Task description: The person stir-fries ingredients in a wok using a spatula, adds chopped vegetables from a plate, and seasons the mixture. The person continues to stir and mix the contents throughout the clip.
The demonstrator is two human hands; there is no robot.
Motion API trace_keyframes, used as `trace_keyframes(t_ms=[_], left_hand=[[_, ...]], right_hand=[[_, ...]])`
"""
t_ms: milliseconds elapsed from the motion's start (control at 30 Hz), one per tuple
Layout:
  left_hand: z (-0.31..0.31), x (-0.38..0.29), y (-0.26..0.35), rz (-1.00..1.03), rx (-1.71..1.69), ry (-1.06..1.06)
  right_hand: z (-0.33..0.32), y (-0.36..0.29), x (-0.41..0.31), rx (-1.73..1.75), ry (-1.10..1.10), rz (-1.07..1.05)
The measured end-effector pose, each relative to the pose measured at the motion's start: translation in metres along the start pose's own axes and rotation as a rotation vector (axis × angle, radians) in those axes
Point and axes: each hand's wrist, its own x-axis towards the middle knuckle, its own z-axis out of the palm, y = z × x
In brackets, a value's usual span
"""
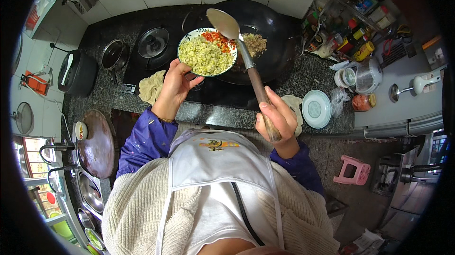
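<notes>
My left hand (179,83) grips the near rim of a patterned plate (184,38), held up at the left side of a large black wok (280,52). Chopped pale green vegetable (204,58) covers most of the plate, with chopped red pepper (217,38) at its far edge. In my right hand (277,116) is the wooden handle of a metal wok spatula (224,23), its blade raised over the plate's far edge and the wok. Browned minced food (256,44) lies in the wok, partly hidden behind the plate and the spatula.
Left of the wok are a glass lid (153,42), a small saucepan (113,55) and a black rice cooker (79,74). Folded cloths lie at the counter's front, one a beige cloth (151,87). Rightward stand a pale dish (316,109) and a rack of bottles (350,40).
</notes>
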Motion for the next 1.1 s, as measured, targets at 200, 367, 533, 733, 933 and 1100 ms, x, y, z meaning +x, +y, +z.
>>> trace_keyframes(t_ms=[200, 367, 533, 733, 933, 1100], left_hand=[[-0.001, -0.001, 0.004, 0.001, 0.035, -0.027], [-0.001, -0.003, 0.006, -0.02, 0.047, -0.043], [-0.001, -0.004, 0.005, -0.017, 0.063, -0.021], [-0.001, -0.002, 0.005, -0.018, 0.047, -0.018], [-0.001, 0.0, 0.006, 0.004, 0.015, -0.007], [-0.002, 0.002, 0.005, 0.023, -0.018, 0.017]], right_hand=[[0.005, 0.002, 0.012, 0.114, -0.065, -0.015], [0.005, 0.01, 0.018, 0.055, -0.079, -0.017], [0.006, 0.01, 0.014, 0.114, -0.104, -0.018], [0.015, 0.014, 0.01, 0.011, -0.116, -0.091], [0.002, 0.002, 0.006, -0.021, -0.074, -0.034], [0.009, -0.01, 0.001, 0.02, -0.091, 0.004]])
